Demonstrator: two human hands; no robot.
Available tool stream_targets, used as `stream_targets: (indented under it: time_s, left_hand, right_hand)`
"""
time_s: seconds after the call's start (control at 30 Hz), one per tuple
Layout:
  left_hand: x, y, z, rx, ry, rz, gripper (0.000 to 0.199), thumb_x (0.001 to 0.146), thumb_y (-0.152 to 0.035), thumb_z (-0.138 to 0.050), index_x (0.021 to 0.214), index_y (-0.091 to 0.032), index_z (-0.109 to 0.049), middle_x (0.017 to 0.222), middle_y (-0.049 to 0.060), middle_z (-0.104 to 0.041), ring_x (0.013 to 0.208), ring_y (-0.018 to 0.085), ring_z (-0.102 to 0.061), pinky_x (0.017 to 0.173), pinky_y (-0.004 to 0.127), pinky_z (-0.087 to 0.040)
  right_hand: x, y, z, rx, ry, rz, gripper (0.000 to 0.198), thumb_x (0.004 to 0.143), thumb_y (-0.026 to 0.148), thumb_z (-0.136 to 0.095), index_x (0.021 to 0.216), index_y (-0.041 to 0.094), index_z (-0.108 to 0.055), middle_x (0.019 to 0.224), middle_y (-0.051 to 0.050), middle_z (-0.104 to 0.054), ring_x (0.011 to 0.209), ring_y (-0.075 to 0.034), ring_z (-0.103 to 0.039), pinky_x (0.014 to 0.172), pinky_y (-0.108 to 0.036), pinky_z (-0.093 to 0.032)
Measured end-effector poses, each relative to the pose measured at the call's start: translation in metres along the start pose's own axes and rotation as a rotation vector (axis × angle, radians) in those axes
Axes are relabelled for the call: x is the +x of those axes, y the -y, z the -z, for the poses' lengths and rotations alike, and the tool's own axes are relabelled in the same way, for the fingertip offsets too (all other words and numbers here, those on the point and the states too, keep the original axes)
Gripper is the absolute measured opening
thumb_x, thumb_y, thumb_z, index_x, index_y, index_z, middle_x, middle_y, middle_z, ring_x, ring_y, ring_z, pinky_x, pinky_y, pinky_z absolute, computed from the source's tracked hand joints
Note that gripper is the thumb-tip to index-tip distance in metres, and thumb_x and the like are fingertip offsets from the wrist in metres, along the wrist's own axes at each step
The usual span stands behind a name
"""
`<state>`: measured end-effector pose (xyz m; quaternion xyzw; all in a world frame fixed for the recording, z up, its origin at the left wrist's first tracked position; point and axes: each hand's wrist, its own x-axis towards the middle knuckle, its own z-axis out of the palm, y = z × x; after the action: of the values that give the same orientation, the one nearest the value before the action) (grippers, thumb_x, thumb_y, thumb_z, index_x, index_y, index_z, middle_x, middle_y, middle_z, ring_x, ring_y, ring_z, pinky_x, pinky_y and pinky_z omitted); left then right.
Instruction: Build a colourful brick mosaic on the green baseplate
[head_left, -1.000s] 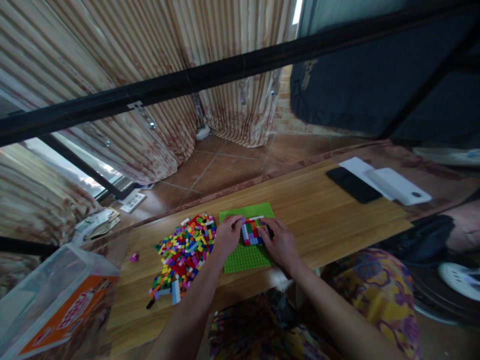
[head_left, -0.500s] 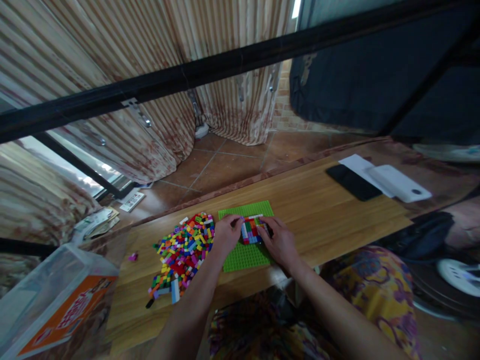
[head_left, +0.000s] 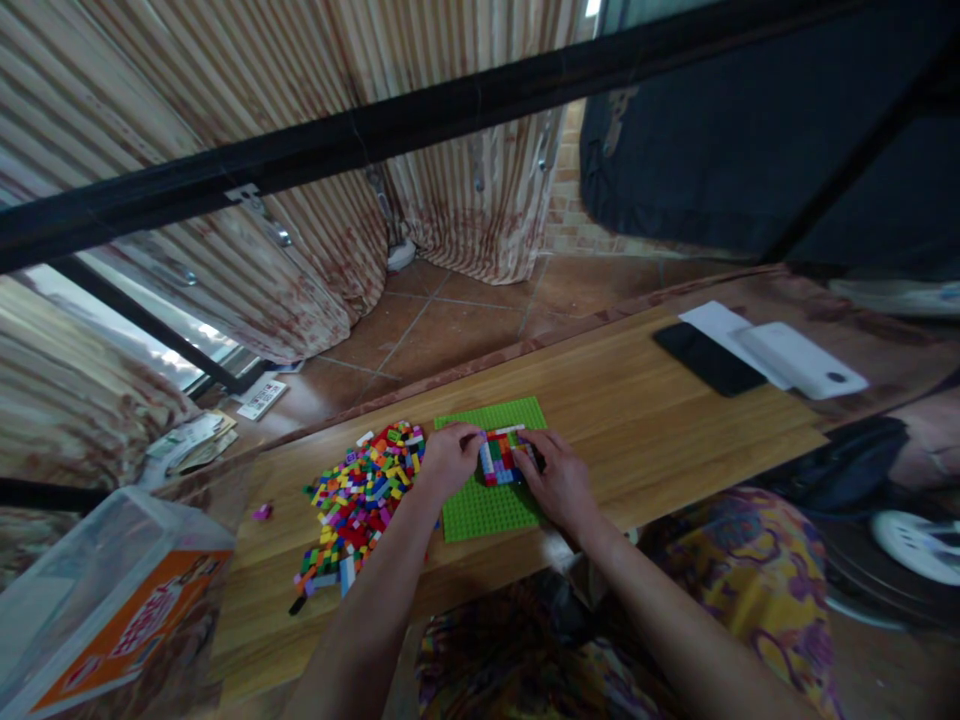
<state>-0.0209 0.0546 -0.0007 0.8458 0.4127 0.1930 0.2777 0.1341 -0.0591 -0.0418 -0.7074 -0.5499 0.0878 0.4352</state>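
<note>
A flat build of coloured toy bricks (head_left: 501, 458), with red, green, white and blue parts, sits on a green baseplate (head_left: 487, 515). At its upper left corner, my left hand (head_left: 452, 458) has thumb and forefinger pinched together; whatever is between the tips is too small to make out. My right hand (head_left: 559, 478) grips the build's right edge, thumb and fingers bent against it. The left forearm partly covers a heap of loose bricks (head_left: 375, 480) left of the baseplate.
A wooden table (head_left: 615, 420) lies under everything. A black phone-like slab (head_left: 707, 358), a white sheet (head_left: 712, 325) and a white device (head_left: 806, 360) rest at the right. On the left stand a clear plastic box (head_left: 112, 560) and a lone pink brick (head_left: 262, 511).
The view has shifted slightly. My left hand has drawn back a little to the left from the build's edge, fingers still pinched. My right hand stays at the right edge.
</note>
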Motion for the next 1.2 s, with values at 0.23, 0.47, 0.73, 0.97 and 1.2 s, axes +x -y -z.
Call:
stream_targets:
  time_s: [0.23,0.47,0.73,0.97,1.2]
  left_hand:
    - [0.000,0.002,-0.002,0.003,0.017,0.018,0.019,0.088,-0.021,-0.056,0.089,-0.018,-0.075,0.088,0.005,-0.076,0.082,0.017,-0.068,0.078,0.027,-0.051]
    - [0.001,0.005,-0.002,-0.007,0.058,0.043,0.022,0.089,-0.025,-0.055,0.090,-0.018,-0.075,0.087,0.004,-0.076,0.080,0.016,-0.068,0.075,0.026,-0.051]
    - [-0.006,-0.004,-0.007,0.026,-0.048,0.096,0.026,0.089,-0.023,-0.054,0.110,-0.016,-0.068,0.102,0.008,-0.073,0.091,0.020,-0.067,0.087,0.033,-0.053]
    - [-0.037,-0.014,-0.022,0.100,-0.202,0.028,0.040,0.094,-0.023,-0.045,0.132,-0.013,-0.053,0.131,0.016,-0.058,0.123,0.025,-0.055,0.107,0.041,-0.045]
    - [-0.049,-0.020,-0.032,0.271,-0.086,-0.021,0.049,0.096,-0.031,-0.043,0.140,-0.010,-0.043,0.140,0.018,-0.052,0.130,0.028,-0.049,0.110,0.045,-0.040]
  right_hand:
    - [0.000,0.001,0.001,-0.012,0.008,0.008,0.031,0.093,0.037,-0.053,0.115,0.021,-0.066,0.111,-0.011,-0.068,0.099,-0.023,-0.064,0.087,-0.038,-0.052]
    - [-0.001,0.001,0.000,-0.028,0.012,-0.007,0.032,0.093,0.038,-0.051,0.115,0.021,-0.066,0.111,-0.011,-0.067,0.098,-0.024,-0.065,0.084,-0.038,-0.052]
    - [-0.001,-0.001,0.000,-0.019,0.019,0.004,0.034,0.093,0.041,-0.050,0.116,0.020,-0.066,0.109,-0.011,-0.068,0.097,-0.024,-0.065,0.085,-0.039,-0.052]
    - [0.000,-0.002,0.001,-0.012,0.019,0.015,0.035,0.093,0.041,-0.050,0.116,0.021,-0.066,0.109,-0.011,-0.068,0.097,-0.025,-0.064,0.086,-0.040,-0.052]
    - [-0.002,-0.002,0.001,-0.016,0.014,0.026,0.036,0.093,0.043,-0.050,0.116,0.020,-0.066,0.109,-0.011,-0.068,0.098,-0.024,-0.064,0.087,-0.041,-0.051]
